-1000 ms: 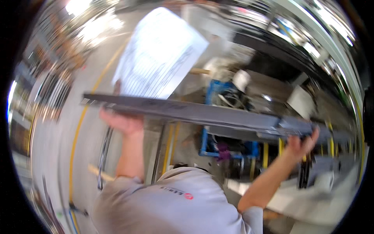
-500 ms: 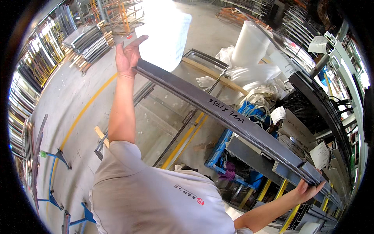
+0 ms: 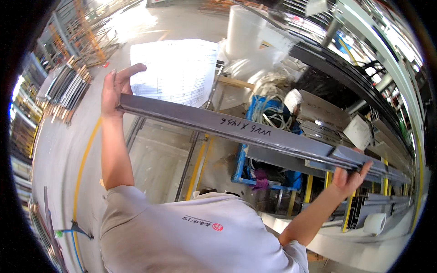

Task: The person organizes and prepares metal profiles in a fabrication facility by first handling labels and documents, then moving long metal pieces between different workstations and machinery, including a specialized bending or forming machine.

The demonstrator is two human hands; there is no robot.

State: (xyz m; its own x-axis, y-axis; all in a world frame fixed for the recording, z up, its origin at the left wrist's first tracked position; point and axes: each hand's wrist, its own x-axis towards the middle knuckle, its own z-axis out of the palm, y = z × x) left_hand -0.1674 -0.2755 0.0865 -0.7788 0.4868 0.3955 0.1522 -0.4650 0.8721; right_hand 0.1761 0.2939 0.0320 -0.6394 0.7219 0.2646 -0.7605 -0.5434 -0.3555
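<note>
A long dark grey metal profile (image 3: 205, 122), with handwriting on its upper face, stretches across in front of me. Its left end rests against the palm of my left hand (image 3: 114, 93), whose thumb and forefinger stick out past it. Near the other end my right hand (image 3: 348, 179) holds it from below, fingers curled round the edge. A shorter grey piece (image 3: 348, 155) lies along the profile there, by my right fingers. A white printed sheet (image 3: 175, 68) shows beyond the left end, close to my left fingertips; whether the hand touches it I cannot tell.
A blue crate (image 3: 239, 170) with cables and a purple cloth stands below the profile. A rack of metal profiles (image 3: 387, 150) fills the right side. Behind is a white wrap roll (image 3: 246, 32). Stacked profiles (image 3: 66, 88) lie far left, beyond a yellow floor line (image 3: 84, 159).
My view has turned, shifting the surroundings leftward. The profile lies more level across the picture, still in both hands. The white sheet's printed lines now show instead of glare.
</note>
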